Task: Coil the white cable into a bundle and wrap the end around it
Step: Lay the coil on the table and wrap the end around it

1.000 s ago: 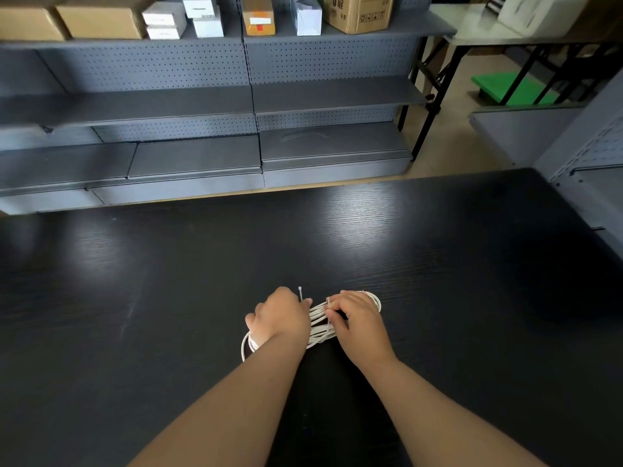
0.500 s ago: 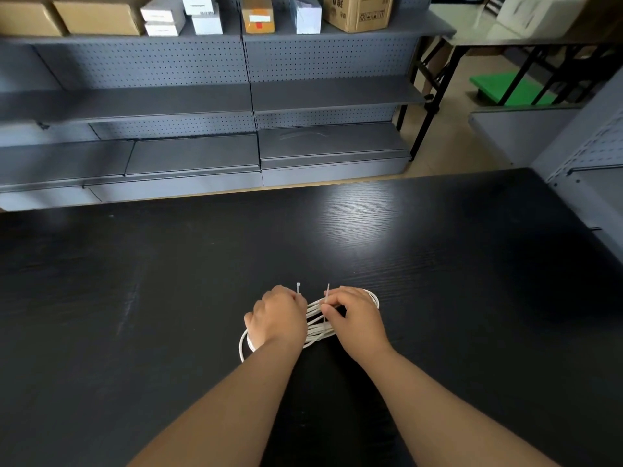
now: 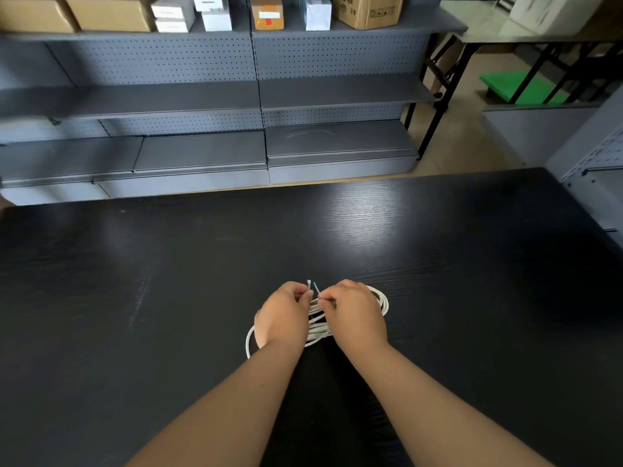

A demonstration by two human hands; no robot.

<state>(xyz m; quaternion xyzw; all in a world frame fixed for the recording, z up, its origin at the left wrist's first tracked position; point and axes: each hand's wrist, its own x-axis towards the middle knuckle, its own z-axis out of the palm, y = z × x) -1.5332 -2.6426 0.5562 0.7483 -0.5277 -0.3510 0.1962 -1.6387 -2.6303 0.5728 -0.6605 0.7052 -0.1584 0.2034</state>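
Observation:
The white cable [image 3: 317, 323] lies as a flat coil on the black table [image 3: 168, 281], mostly hidden under both hands. One loop shows at the left and another at the right. My left hand [image 3: 285, 315] pinches one short white end, which sticks up past its fingertips. Facing it, my right hand [image 3: 357, 310] pinches the other white end. The two tips stand close together above the middle of the bundle.
Grey metal shelving [image 3: 256, 96] runs behind the table's far edge, with cardboard boxes [image 3: 367, 10] on its top shelf. A folding table [image 3: 505, 32] and a green object [image 3: 515, 87] are at the far right. A grey rack [image 3: 593, 163] borders the table's right side.
Both hands have drawn closer over the bundle. The two white ends, apart a second ago, now stand almost touching. The coil itself has stayed in place.

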